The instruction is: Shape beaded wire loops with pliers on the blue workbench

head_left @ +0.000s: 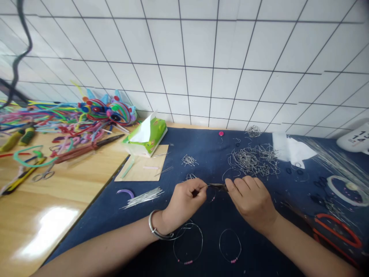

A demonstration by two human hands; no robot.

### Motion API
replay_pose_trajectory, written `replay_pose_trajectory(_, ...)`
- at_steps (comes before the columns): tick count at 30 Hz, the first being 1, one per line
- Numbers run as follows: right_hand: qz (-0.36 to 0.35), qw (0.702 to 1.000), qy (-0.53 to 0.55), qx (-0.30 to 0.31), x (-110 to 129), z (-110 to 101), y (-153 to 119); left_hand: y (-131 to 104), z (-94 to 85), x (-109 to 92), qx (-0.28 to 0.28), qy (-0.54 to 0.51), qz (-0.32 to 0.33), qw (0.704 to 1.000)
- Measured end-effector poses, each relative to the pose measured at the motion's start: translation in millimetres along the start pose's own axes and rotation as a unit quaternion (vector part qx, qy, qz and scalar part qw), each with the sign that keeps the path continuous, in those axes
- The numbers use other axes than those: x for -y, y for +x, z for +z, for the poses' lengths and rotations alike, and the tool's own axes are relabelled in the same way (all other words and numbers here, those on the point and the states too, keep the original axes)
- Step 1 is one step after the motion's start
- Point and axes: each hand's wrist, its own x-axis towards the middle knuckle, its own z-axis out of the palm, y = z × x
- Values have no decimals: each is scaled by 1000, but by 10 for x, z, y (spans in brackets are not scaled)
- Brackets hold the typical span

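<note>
Left hand [187, 195] pinches thin, pink-beaded wire [213, 199] while right hand [251, 200] closes around dark metal pliers [219, 187].

Wooden table [89, 188]: pale and glossy, with multicoloured pipe cleaners [62, 119] heaped towards the back and small scissors [47, 175] in front.
Navy cloth [103, 225]: spread over the middle and right.
Cloth's left: beige card [137, 175], purple curved piece [126, 191], bundle of silvery wires [145, 197].
Cloth's back: tangled wire pile [250, 159].
Cloth's front: two wire loops [188, 262] bearing pink beads [233, 261].
Cloth's right: orange-handled scissors [338, 234].
</note>
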Motion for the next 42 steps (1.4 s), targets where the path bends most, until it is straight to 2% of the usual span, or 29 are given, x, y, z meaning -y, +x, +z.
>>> replay_pose_trajectory(6, -11, 1000, -20, 8, -10, -20, 9, -5, -10, -30, 3, 25, 17, 1000)
replay_pose_trajectory(18, -11, 1000, 9, 1, -43, -23, -1, -4, -17, -21, -3, 28, 33, 999)
replay_pose_trajectory(21, 14, 999, 35, 7, -48, 33, -2, 0, -37, -45, 2, 17, 33, 999)
replay_pose_trajectory(23, 50, 995, 90, 16, -44, 98, -2, 7, -51, -52, 7, 2, 31, 999)
replay_pose_trajectory(26, 116, 967, 223, 36, -45, 194, -1, 24, -60, -30, 16, -44, 9, 999)
replay_pose_trajectory(29, 190, 913, 352, 75, -61, 228, 9, 47, -52, 12, 29, -133, -45, 990)
replay_pose_trajectory(31, 221, 889, 391, 88, -68, 219, 19, 56, -37, 29, 37, -202, -79, 976)
replay_pose_trajectory(33, 217, 895, 382, 76, -55, 206, 25, 51, -15, 26, 49, -266, -99, 958)
replay_pose_trajectory(37, 156, 930, 329, 48, 31, 205, 9, 6, 42, -9, 83, -348, -116, 926)
replay_pose_trajectory(42, 135, 936, 320, 54, 104, 210, -13, -26, 91, 0, 95, -346, -122, 925)
